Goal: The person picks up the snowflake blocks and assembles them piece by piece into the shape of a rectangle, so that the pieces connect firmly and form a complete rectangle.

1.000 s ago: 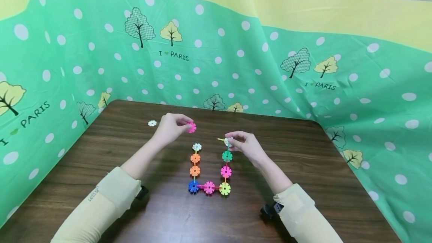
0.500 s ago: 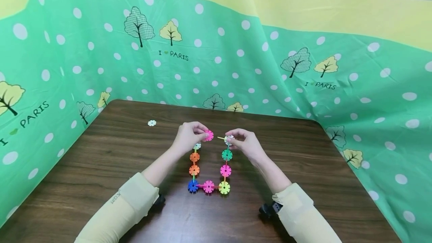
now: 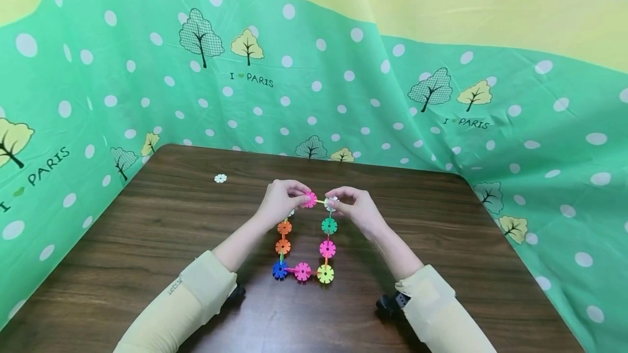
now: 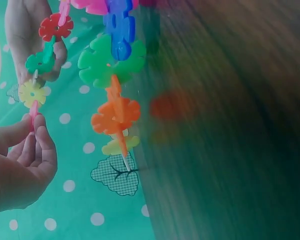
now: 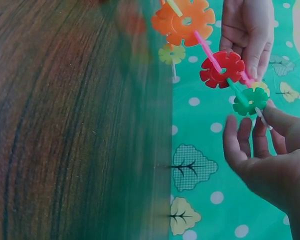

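In the head view my left hand (image 3: 282, 199) pinches a pink flower-shaped interlocking disc (image 3: 311, 199) between thumb and fingers. The pink disc meets a yellow disc (image 4: 32, 94), seen edge-on from the head. My right hand (image 3: 360, 211) pinches a white disc (image 3: 331, 204), to which that yellow one is joined. From there a U-shaped chain runs down through a green disc (image 3: 329, 226), across to a blue disc (image 3: 280, 270), and up past orange discs (image 3: 283, 247). A white disc (image 3: 291, 213) at the chain's left end is mostly hidden behind my left hand.
One loose white disc (image 3: 221, 178) lies on the brown wooden table (image 3: 147, 233), toward its far left. Behind the table hangs a green and yellow dotted cloth (image 3: 314, 86) with printed trees.
My left hand has carried the pink disc rightward and slightly down, until it meets the yellow disc. The right hand has barely moved, still pinching the white disc.
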Demonstrator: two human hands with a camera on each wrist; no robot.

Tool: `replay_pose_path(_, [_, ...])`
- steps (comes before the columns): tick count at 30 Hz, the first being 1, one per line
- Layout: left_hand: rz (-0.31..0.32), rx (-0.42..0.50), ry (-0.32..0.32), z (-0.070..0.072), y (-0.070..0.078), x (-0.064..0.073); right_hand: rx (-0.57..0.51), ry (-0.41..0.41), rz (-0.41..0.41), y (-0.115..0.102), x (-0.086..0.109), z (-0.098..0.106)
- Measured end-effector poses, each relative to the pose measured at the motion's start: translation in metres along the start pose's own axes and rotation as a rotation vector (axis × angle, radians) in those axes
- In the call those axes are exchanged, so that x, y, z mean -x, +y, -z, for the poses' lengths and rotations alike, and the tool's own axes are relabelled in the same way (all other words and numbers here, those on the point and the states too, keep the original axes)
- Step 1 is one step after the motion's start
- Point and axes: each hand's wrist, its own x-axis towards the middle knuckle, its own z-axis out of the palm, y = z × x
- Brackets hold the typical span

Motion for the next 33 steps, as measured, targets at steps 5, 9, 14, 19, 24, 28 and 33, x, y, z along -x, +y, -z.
replay_pose_path(5, [-0.014,-0.006,0.009,-0.002,0.002,0.001,-0.025,0.001,0.002,0.001,-0.001,0.000])
replay_pose_path(9, [-0.019,-0.017,0.020,-0.002,0.005,0.002,-0.011,0.016,0.012,0.002,-0.001,0.001])
replay_pose_path(14, [-0.005,-0.004,0.024,-0.003,0.006,0.004,0.011,0.020,0.004,0.003,0.000,0.000])
replay_pose_path(19, [0.041,0.048,0.027,-0.003,0.005,0.007,-0.005,0.021,-0.002,0.003,0.001,-0.001])
replay_pose_path(24, [0.090,0.100,0.046,-0.005,0.006,0.009,0.012,0.016,0.015,0.003,0.002,-0.001])
replay_pose_path(28, [0.100,0.103,0.075,-0.006,0.006,0.010,0.045,0.022,0.030,0.003,0.002,-0.002])
replay_pose_path(33, [0.096,0.086,0.099,-0.010,0.002,0.011,0.086,0.027,0.042,0.002,0.003,-0.004])
